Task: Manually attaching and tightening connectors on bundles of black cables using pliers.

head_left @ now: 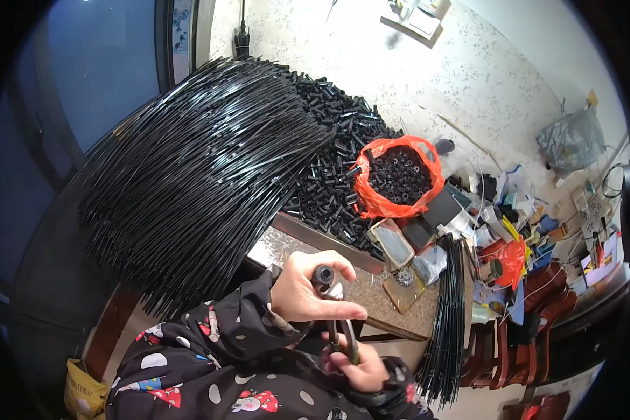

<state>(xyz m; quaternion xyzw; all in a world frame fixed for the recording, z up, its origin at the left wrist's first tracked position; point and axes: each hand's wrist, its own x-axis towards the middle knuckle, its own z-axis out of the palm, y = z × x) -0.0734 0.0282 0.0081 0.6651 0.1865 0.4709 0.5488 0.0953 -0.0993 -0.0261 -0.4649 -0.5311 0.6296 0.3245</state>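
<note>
Gripping pliers [344,341], right hand [353,367] is closed on handles | small black tube [323,276] is pinched by left hand [302,288] over counter [392,308] near edge | black rod bundle [196,182] (fanned) lies left | orange bag [378,203] sits farther back

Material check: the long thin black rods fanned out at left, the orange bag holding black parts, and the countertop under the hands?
Long thin black rods: probably glossy plastic or plastic-coated tubing; bright streaks run along each strand, and the bundle droops. Crumpled orange bag: thin plastic film, shiny creases, slightly translucent. Speckled countertop: looks like polished stone or a stone-look laminate, given the brown fleck pattern and sheen; cannot tell which.
</note>
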